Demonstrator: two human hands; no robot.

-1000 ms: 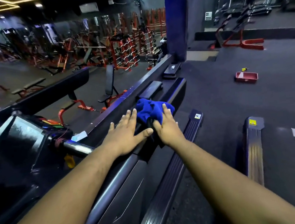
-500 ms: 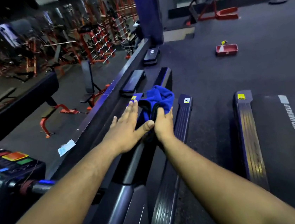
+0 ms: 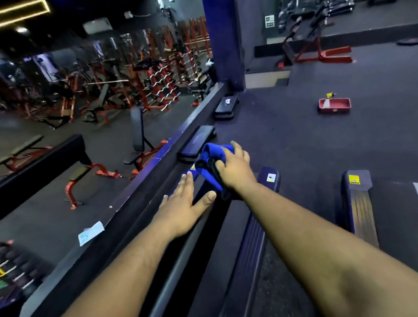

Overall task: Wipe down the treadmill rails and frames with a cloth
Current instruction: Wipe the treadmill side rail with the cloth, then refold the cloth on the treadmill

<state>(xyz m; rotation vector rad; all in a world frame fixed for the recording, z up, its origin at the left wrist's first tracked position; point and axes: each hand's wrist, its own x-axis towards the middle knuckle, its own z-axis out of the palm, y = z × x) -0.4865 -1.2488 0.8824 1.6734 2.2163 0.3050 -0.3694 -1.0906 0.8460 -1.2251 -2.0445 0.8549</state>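
- We see both bare arms reaching forward over the dark treadmill rail [image 3: 186, 241], which runs from the lower left up toward the far middle beside a long mirror wall [image 3: 71, 148].
- Our left hand [image 3: 182, 208] lies flat on the rail, palm down; its fingers [image 3: 187, 184] are straight and close together, the thumb stretched out to the right.
- Our right hand [image 3: 235, 168] grips the blue cloth [image 3: 208, 163]; its fingers are curled over the bunched fabric, and a black part of the cloth shows under the palm.
- The cloth sits on the far end of the rail, just ahead of the left hand's fingertips and touching the right hand; a small yellow sticker [image 3: 192, 167] shows just beside it on the rail.
- To the right of the rail lies a ribbed side strip [image 3: 244, 271] of the treadmill deck, with a yellow-and-white label at its far end.
- Further right we see a second treadmill [image 3: 359, 209] with the words "PUSH YOURSELF" on its belt.
- On the dark floor [image 3: 304, 134] beyond, well apart from the hands, stands a red tray [image 3: 334, 105].
- Two black step platforms [image 3: 197, 142] sit along the base of the mirror.
- The mirror shows red weight benches and racks of dumbbells.
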